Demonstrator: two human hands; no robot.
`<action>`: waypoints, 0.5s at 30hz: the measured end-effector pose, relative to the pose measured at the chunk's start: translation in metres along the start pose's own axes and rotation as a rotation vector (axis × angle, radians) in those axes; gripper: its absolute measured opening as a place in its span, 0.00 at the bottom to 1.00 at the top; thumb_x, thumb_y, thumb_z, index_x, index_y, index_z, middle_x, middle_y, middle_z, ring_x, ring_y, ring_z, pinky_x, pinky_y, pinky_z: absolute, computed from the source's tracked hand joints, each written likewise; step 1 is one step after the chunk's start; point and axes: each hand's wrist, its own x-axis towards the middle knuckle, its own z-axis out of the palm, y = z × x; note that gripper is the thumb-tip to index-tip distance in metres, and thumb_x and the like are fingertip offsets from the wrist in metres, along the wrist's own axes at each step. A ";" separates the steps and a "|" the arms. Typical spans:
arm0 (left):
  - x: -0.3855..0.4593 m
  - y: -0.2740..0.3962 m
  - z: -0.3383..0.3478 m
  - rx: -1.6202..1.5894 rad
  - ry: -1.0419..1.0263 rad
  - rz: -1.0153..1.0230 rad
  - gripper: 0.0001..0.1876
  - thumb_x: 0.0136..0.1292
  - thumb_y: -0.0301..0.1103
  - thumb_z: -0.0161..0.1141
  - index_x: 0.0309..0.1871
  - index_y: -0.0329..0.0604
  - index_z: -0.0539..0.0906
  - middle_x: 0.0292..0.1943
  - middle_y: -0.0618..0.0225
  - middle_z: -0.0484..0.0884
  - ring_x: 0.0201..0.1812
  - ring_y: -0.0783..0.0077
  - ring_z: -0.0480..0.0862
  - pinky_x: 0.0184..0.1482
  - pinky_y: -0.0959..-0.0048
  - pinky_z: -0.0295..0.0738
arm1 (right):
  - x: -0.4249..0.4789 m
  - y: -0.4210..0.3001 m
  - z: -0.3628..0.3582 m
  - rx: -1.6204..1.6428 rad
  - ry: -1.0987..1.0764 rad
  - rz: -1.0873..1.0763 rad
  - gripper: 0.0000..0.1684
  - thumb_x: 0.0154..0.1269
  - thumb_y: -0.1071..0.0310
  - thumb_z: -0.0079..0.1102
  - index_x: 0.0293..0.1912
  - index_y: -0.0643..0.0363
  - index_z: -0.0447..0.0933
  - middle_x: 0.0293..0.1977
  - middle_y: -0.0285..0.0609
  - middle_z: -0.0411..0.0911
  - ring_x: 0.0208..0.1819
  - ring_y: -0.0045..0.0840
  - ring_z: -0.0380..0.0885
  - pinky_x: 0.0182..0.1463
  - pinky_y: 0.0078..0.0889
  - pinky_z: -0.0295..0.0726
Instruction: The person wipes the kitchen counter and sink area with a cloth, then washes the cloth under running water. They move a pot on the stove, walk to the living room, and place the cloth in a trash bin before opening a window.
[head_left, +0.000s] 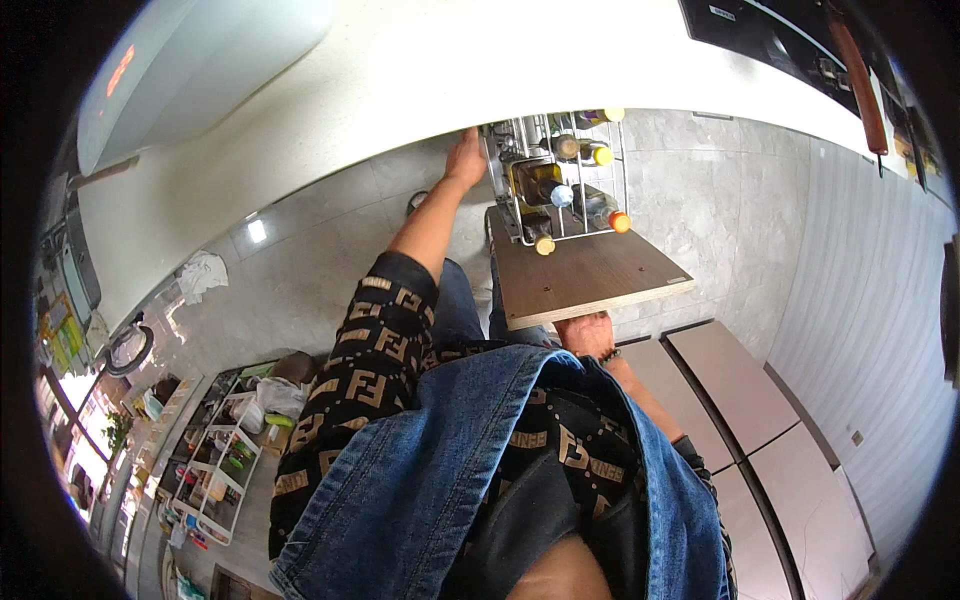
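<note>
A pull-out wire rack (625, 176) projects from under the white countertop (420, 82). It holds several capped bottles, among them a dark glass bottle with a pale blue cap (561, 196) and a clear one with an orange cap (619, 222). A wood-grain drawer front (585, 274) is fixed to the rack's near end. My left hand (466, 159) reaches to the countertop's edge beside the rack's left side; what its fingertips touch is hidden. My right hand (586, 334) is at the outer face of the drawer front, its fingers hidden below the panel's edge.
A black cooktop (772, 45) and a brown-handled utensil (859, 82) are at the upper right. A light-coloured refrigerator (735, 382) stands behind on the right. White shelving (217, 480) with assorted goods is at the left. A white cloth (202, 276) hangs near the counter's edge.
</note>
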 end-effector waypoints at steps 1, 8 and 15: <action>-0.012 -0.013 0.002 -0.044 0.012 0.026 0.28 0.60 0.30 0.47 0.64 0.39 0.55 0.56 0.51 0.69 0.54 0.51 0.71 0.55 0.62 0.67 | 0.001 -0.002 -0.004 0.015 -0.011 0.024 0.21 0.56 0.60 0.47 0.49 0.56 0.73 0.46 0.47 0.74 0.50 0.39 0.71 0.54 0.44 0.65; -0.127 -0.114 -0.013 -0.027 -0.119 -0.132 0.25 0.61 0.28 0.46 0.63 0.42 0.59 0.57 0.55 0.69 0.56 0.55 0.70 0.54 0.63 0.66 | 0.012 0.013 0.007 -0.117 -0.024 -0.040 0.17 0.58 0.58 0.47 0.44 0.50 0.77 0.37 0.44 0.78 0.39 0.35 0.77 0.42 0.39 0.74; -0.296 -0.207 -0.033 -0.014 0.001 -0.488 0.19 0.66 0.40 0.40 0.56 0.43 0.69 0.51 0.55 0.74 0.51 0.53 0.74 0.51 0.60 0.69 | 0.034 0.024 -0.013 -0.193 0.233 -0.247 0.14 0.61 0.57 0.46 0.39 0.50 0.78 0.35 0.43 0.79 0.37 0.34 0.78 0.38 0.39 0.76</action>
